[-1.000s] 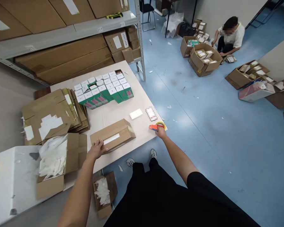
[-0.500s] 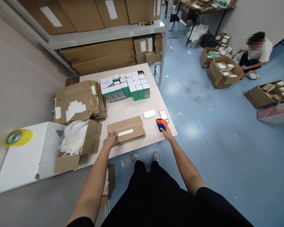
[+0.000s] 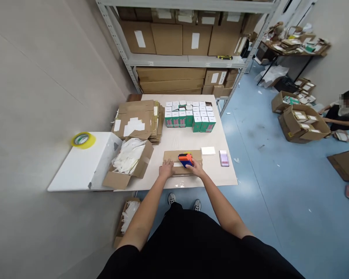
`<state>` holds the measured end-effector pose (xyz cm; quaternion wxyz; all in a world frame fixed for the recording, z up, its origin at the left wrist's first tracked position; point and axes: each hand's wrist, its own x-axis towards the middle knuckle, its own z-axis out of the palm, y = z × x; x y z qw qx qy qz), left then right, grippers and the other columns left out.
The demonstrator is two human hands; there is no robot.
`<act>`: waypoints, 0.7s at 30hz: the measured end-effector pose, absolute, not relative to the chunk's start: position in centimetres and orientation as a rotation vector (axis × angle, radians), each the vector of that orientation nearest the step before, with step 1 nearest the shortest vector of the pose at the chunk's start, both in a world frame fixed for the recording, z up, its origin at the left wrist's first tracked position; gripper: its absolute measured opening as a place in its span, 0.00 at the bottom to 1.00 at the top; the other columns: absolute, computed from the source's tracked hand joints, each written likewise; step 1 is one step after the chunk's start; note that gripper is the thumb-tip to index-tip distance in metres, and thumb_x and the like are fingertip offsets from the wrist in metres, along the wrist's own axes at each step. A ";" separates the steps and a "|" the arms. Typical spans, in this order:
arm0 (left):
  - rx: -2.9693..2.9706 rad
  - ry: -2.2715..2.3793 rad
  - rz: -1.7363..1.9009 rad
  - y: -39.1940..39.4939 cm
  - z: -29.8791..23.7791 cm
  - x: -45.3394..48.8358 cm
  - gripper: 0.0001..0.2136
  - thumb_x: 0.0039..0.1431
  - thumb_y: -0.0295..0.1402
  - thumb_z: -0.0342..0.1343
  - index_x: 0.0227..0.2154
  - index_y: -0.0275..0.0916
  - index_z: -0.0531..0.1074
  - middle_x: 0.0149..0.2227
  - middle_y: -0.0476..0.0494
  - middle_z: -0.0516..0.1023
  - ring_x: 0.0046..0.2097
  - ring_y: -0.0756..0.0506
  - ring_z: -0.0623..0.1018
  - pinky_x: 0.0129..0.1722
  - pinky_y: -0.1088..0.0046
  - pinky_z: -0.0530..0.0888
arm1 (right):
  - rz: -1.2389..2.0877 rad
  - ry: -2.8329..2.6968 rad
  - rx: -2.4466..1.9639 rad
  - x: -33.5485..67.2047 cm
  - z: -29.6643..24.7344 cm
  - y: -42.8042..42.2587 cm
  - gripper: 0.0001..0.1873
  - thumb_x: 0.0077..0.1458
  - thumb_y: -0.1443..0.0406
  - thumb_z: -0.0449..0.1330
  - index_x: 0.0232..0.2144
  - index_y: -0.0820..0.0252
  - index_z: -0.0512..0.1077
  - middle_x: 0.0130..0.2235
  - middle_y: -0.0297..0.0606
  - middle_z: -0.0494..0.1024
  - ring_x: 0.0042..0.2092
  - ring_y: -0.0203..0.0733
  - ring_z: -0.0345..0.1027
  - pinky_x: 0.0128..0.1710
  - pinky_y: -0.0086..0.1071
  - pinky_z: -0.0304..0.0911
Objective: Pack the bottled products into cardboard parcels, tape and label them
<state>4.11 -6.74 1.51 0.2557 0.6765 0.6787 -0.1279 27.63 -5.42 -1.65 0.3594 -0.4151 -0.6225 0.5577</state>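
**Tape gun [image 3: 185,159] down on the brown carton [image 3: 171,155]**

Your right hand [image 3: 198,167] was closed around the orange-and-blue tape gun, holding it on top of the carton, toward the middle. Your left hand [image 3: 166,169] lay open on the carton's near left part, fingers [image 3: 163,163] spread and pressing down without gripping. The two hands were close together, just apart.

The carton lay flat and closed near the front edge of the pale work table [image 3: 189,138], with a white label [image 3: 177,164] on its top. Just beyond its right end sat a white card [image 3: 208,150], and farther right a small stack of lilac-and-white packets [image 3: 224,158].

Behind them stood a tight block of white-topped green boxes [image 3: 190,115]. To your left were a pile of flattened cardboard [image 3: 136,122] and an open box of white packing material [image 3: 128,162]. A yellow tape roll [image 3: 82,140] lay on a white board [image 3: 78,170] beyond the table's left side.

Off to the right, a co-worker [image 3: 340,112] sat on the blue floor beside open cartons [image 3: 304,124].
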 end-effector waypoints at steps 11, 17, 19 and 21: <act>1.789 1.718 0.278 -3.4 2.6 0.8 0.20 0.68 0.35 0.55 0.60 0.41 0.77 0.63 0.34 0.76 0.64 0.35 0.74 0.63 0.58 0.70 | 1.519 -1.461 -1.224 27.2 -0.4 -6.4 0.33 0.53 0.47 0.71 0.56 0.53 0.74 0.57 0.43 0.80 0.59 0.54 0.72 0.65 0.51 0.62; 1.611 1.191 0.676 1.4 5.9 2.2 0.22 0.63 0.42 0.62 0.57 0.41 0.80 0.57 0.38 0.82 0.55 0.39 0.81 0.59 0.64 0.74 | 1.517 -1.523 -1.310 26.6 1.2 -6.9 0.33 0.53 0.46 0.69 0.56 0.54 0.73 0.54 0.43 0.80 0.56 0.53 0.73 0.60 0.48 0.66; 1.595 1.014 0.617 2.7 6.8 3.1 0.22 0.57 0.43 0.66 0.53 0.39 0.82 0.54 0.38 0.84 0.53 0.39 0.82 0.56 0.66 0.76 | 1.522 -1.511 -1.298 26.5 1.4 -6.9 0.32 0.52 0.47 0.70 0.55 0.55 0.74 0.53 0.43 0.80 0.55 0.53 0.73 0.60 0.49 0.66; 1.622 0.918 0.552 3.6 7.3 3.8 0.20 0.53 0.43 0.69 0.47 0.39 0.85 0.50 0.39 0.85 0.50 0.39 0.83 0.53 0.67 0.76 | 1.539 -1.486 -1.276 26.6 1.4 -6.9 0.32 0.51 0.48 0.71 0.54 0.55 0.74 0.51 0.43 0.81 0.54 0.53 0.74 0.60 0.50 0.66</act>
